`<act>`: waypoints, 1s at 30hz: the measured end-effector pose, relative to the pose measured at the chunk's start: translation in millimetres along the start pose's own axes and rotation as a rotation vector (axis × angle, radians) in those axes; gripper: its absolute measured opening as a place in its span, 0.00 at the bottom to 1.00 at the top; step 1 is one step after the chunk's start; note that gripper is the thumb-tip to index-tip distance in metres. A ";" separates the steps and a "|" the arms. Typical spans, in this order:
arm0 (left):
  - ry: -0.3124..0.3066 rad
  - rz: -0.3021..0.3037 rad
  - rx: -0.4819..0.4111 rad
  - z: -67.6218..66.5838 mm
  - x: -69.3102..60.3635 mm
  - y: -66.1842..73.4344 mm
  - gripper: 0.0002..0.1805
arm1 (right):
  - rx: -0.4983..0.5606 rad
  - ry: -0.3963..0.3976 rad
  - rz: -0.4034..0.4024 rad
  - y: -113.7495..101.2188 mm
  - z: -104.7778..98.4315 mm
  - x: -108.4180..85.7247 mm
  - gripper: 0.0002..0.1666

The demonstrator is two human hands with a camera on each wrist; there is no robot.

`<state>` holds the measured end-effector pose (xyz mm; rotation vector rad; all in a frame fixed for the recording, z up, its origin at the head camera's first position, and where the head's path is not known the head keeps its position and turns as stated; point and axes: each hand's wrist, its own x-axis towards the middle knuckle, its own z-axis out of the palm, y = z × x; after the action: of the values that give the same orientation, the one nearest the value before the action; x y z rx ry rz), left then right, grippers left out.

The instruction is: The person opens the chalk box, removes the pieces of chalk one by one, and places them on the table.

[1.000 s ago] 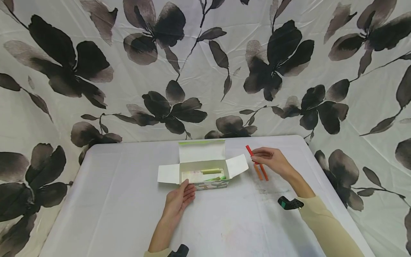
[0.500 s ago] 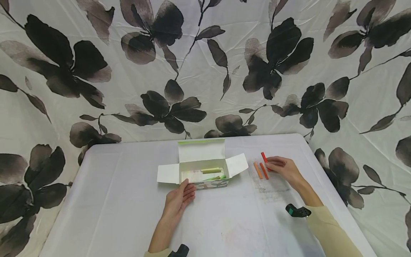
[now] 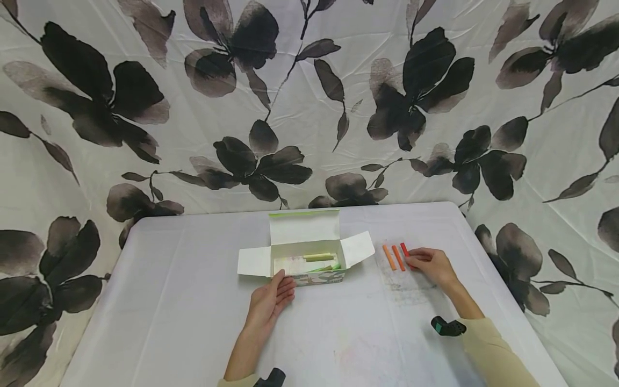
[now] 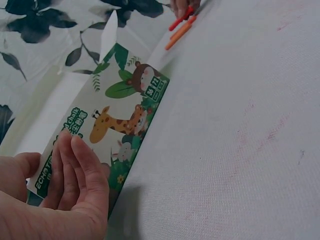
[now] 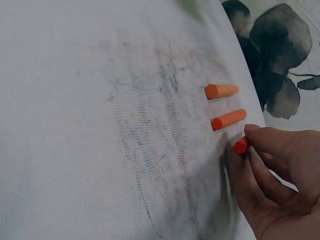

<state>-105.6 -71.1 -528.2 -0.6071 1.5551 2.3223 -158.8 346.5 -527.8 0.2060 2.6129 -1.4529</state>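
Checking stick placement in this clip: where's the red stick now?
In the head view, the red stick is right of the box, pinched in the right hand, beside two orange sticks.

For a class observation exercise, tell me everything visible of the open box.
The box looks like printed cardboard, whitish inside, its front showing green lettering, a giraffe and other cartoon animals. It sits on the table, lid raised at the back, side flaps spread. Greenish sticks lie inside. The left hand holds its front wall near the left corner.

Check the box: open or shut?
Open: the box has its lid raised, side flaps spread outward, and chalk sticks visible inside.
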 end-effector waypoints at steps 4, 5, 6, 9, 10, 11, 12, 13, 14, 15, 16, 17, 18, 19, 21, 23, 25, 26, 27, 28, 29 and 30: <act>-0.006 -0.003 -0.002 0.1 0.1 -0.1 0.28 | -0.138 0.044 -0.021 -0.3 2.1 -0.7 0.21; -0.006 -0.004 -0.002 0.0 0.1 -0.2 0.27 | -0.162 0.053 -0.030 -0.3 2.5 -0.7 0.20; -0.006 -0.003 -0.002 0.1 -0.1 -0.2 0.28 | -0.183 0.060 -0.040 -0.4 2.9 -0.5 0.19; -0.004 -0.001 -0.003 0.3 -0.2 -0.2 0.27 | -0.211 0.070 -0.068 -1.1 3.7 0.5 0.16; -0.003 -0.001 -0.004 0.3 -0.1 -0.2 0.27 | -0.211 0.070 -0.075 -1.9 3.8 0.8 0.15; -0.002 0.000 -0.005 0.4 0.1 -0.3 0.27 | -0.207 0.071 -0.082 -3.1 3.8 1.1 0.14; 0.000 0.000 -0.007 0.5 0.0 -0.3 0.27 | -0.208 0.074 -0.089 -4.4 3.8 1.4 0.13; 0.000 -0.001 -0.009 0.6 0.1 -0.4 0.27 | -0.212 0.078 -0.096 -6.2 3.6 1.7 0.13; 0.001 -0.001 -0.009 0.6 0.1 -0.5 0.26 | -0.215 0.084 -0.103 -8.3 3.3 1.8 0.12; 0.002 0.000 -0.009 0.6 0.2 -0.6 0.26 | -0.217 0.092 -0.110 -10.9 3.0 1.9 0.12; 0.003 0.001 -0.011 0.7 0.4 -0.7 0.26 | -0.222 0.102 -0.118 -13.6 2.5 2.0 0.12; 0.001 0.002 -0.010 0.8 0.3 -0.7 0.26 | -0.226 0.111 -0.125 -16.4 1.9 2.1 0.12; 0.001 0.003 -0.009 0.8 0.2 -0.8 0.26 | -0.232 0.119 -0.133 -19.3 1.2 2.2 0.11; -0.001 0.005 -0.008 0.8 0.1 -0.9 0.26 | -0.233 0.124 -0.142 -22.2 0.4 2.2 0.11; -0.001 0.006 -0.006 0.9 -0.3 -0.7 0.26 | -0.225 0.128 -0.164 -27.2 -0.8 3.0 0.12; 0.001 0.005 -0.002 0.7 -0.2 -0.4 0.27 | -0.218 0.130 -0.186 -32.4 -1.2 4.2 0.12; 0.004 0.005 0.001 0.5 0.0 -0.2 0.27 | -0.208 0.128 -0.217 -37.4 -0.8 5.7 0.12; 0.004 0.005 0.002 0.5 0.1 -0.1 0.27 | -0.208 0.129 -0.232 -40.0 -0.2 6.5 0.12; 0.005 0.005 0.002 0.4 0.2 0.0 0.27 | -0.214 0.132 -0.249 -42.7 0.6 7.3 0.12; 0.006 0.005 0.001 0.4 0.3 0.2 0.27 | -0.219 0.133 -0.264 -45.7 1.4 8.1 0.12; 0.006 0.006 -0.001 0.3 0.3 0.3 0.27 | -0.222 0.133 -0.280 -48.8 2.3 8.9 0.12; 0.006 0.006 -0.003 0.4 0.2 0.4 0.27 | -0.226 0.134 -0.295 -51.9 3.3 9.6 0.11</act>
<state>-106.0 -71.0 -527.8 -0.6114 1.5590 2.3294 -177.8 317.0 -488.2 -0.1171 2.9918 -1.2415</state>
